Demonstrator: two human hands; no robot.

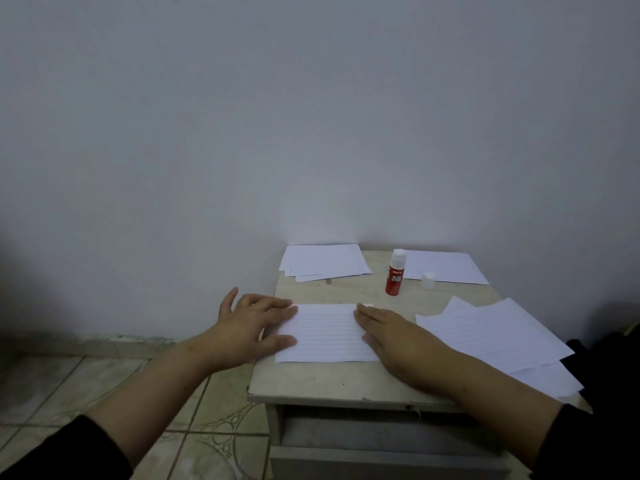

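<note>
Surrounding the sheet (325, 332) lie glue stick (394, 273), papers (495, 334).

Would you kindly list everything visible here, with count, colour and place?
lined white paper sheet: one, white, table front, under both hands
fanned lined paper sheets: several, white, table right side
plain paper pile: several sheets, white, far left corner
single paper sheet: one, white, far right, by the wall
red glue stick: one, red with white top, upright, mid-back
small round cap: one, white, beside the glue stick
small wooden table: one, beige, against the wall
tiled floor: beige, lower left
left hand: one, fingers touching the lined sheet's left edge
right hand: one, flat on its right part
</note>
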